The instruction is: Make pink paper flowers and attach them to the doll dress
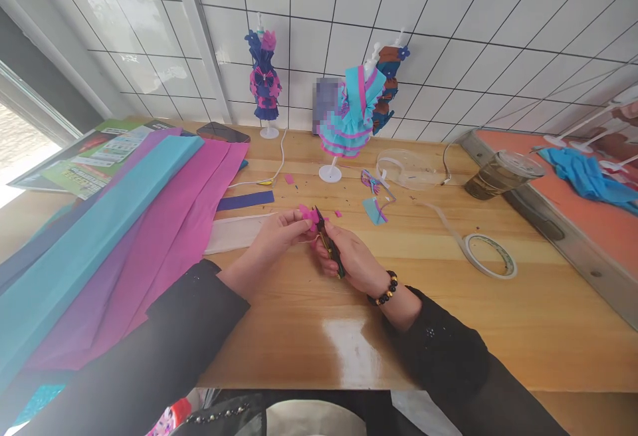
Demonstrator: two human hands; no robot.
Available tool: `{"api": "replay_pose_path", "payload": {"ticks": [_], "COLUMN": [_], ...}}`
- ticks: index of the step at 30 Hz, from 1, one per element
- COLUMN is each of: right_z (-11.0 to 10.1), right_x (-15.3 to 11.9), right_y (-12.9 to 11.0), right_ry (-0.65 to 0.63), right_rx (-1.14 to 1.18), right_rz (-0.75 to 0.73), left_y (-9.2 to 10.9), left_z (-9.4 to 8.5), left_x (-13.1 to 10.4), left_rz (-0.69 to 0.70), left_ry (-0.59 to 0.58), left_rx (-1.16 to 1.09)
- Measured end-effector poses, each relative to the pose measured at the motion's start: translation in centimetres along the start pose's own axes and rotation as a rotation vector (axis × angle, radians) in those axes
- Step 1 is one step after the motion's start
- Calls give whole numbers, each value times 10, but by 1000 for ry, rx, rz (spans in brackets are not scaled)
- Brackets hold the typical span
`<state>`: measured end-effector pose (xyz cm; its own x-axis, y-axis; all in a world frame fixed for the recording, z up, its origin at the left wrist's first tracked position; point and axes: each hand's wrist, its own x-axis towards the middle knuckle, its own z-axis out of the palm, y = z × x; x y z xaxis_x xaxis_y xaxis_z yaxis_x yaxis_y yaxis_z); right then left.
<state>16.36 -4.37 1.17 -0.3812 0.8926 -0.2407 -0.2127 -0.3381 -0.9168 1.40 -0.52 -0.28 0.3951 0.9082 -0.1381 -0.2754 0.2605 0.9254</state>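
Observation:
My left hand (283, 228) is closed, its thumb and fingers pinching a small bright pink paper flower (310, 215). Wrapped around small dark snips (329, 247) with gold-coloured parts is my right hand (353, 256). The tips of the snips point up and away from me, touching or very near the pink paper. More pink shows by my right fingers, partly hidden. A tiny pink scrap (338, 213) lies just beyond the snips. Beside my left hand lie a white strip (234, 233) and a dark blue strip (246, 201).
Long sheets of coloured crepe paper (172, 183) cover the left side. Small dress forms in paper outfits stand at the back, one in a turquoise dress (356, 107). A tape roll (491, 256) and a lidded cup (503, 173) are on the right.

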Motion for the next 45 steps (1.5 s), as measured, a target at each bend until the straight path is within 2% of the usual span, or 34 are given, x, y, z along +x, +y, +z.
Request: {"api": "replay_pose_path", "payload": {"ticks": [8, 14, 24, 39, 45], "right_z": [0, -1, -2, -5, -5], "right_x": [0, 0, 1, 2, 0], "right_y": [0, 1, 1, 0, -2], "right_ry": [10, 4, 51, 59, 54], "right_rx": [24, -9, -29, -81, -138], "right_rz": [-8, -49, -34, -29, -46], "left_y": [0, 3, 2, 5, 8], "left_z": [3, 7, 9, 5, 0], "left_x": [-2, -3, -5, -7, -5], "left_rz": [61, 140, 145, 133, 141], "left_ry": [40, 94, 97, -5, -88], "left_rx": [15, 197, 202, 162, 189]}}
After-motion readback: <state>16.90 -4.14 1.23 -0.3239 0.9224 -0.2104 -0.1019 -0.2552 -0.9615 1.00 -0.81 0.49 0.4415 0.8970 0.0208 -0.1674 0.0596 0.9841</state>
